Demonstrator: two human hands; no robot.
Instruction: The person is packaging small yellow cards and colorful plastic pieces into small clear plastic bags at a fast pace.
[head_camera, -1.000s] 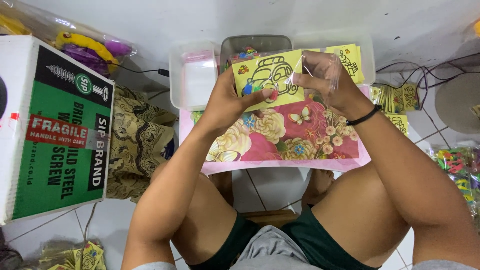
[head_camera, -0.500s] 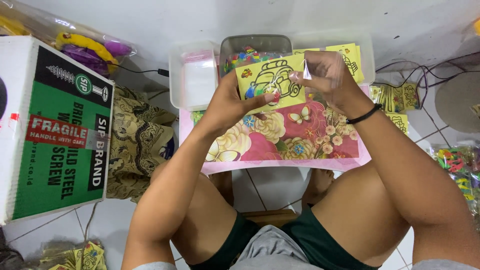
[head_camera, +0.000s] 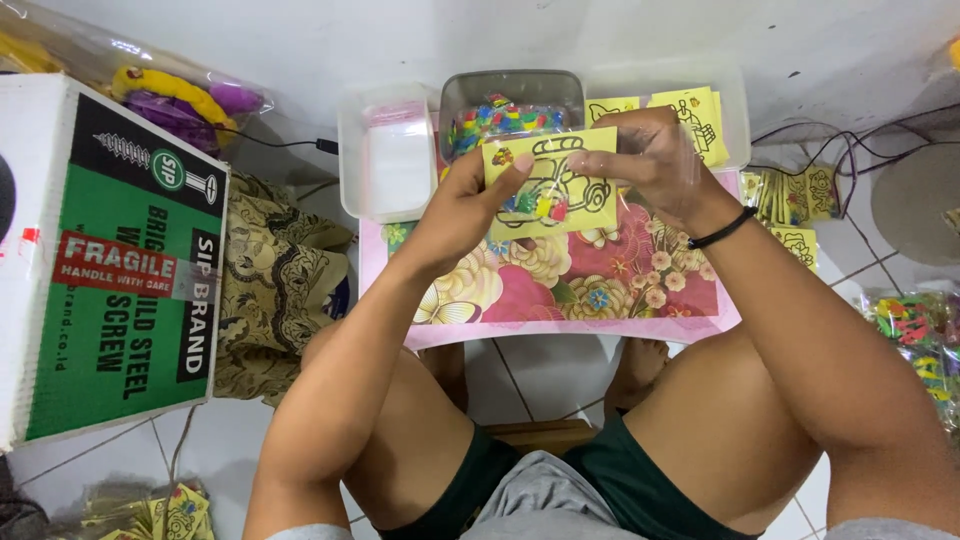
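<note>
Head view looked down past the person's bare knees to a low table (head_camera: 690, 318) with a pink flowered top. Above it, both hands pinched 1 yellow picture card (head_camera: 550, 182): the left hand (head_camera: 465, 200) gripped its left edge, the right hand (head_camera: 655, 160) its right. Compared with 1 second before, the card had lifted slightly and sat flatter between them. Beyond stood a grey tub of coloured packets (head_camera: 512, 108), a clear tub of plastic sleeves (head_camera: 388, 150) and more yellow cards (head_camera: 700, 110). A cardboard box (head_camera: 100, 260) stood left.
</note>
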